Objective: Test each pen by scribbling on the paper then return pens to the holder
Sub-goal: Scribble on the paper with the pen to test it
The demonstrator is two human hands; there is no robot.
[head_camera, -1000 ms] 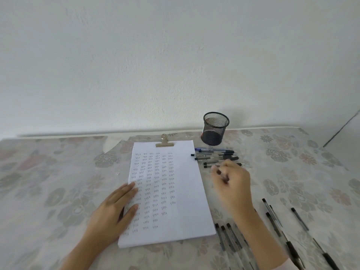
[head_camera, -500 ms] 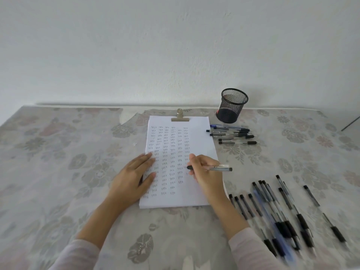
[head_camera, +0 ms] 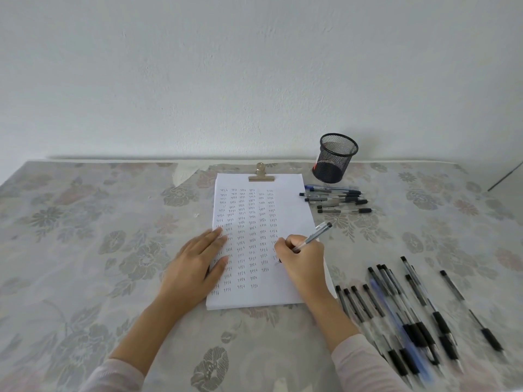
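Here the right hand (head_camera: 302,258) grips a pen (head_camera: 315,235) in a writing hold. Its tip is down on the paper (head_camera: 285,210) near the right edge, and its back end tilts up and away to the right. The left hand (head_camera: 195,267) lies flat with straight fingers, pressing on the paper's left edge.

The paper lies mid-worktop (head_camera: 85,250), held at its far end by a metal clip (head_camera: 261,176). A floral cloth (head_camera: 424,199) covers the worktop, which runs back to a plain pale wall (head_camera: 254,66). A black mesh holder (head_camera: 335,158) stands upright past the paper's far right corner, close to the wall.

Just in front of the holder a small cluster of pens (head_camera: 349,195) lies crosswise beside the paper, between the right hand and the holder. A larger spread of pens (head_camera: 396,312) lies at the near right, just beside the right forearm (head_camera: 331,315). Some of these overlap, and the nearest are blurred.

Columns of short dark scribbles (head_camera: 252,239) fill most of the paper, too small to read. A red and white patch (head_camera: 315,166) shows at the holder's lower left, and no print on it can be made out.
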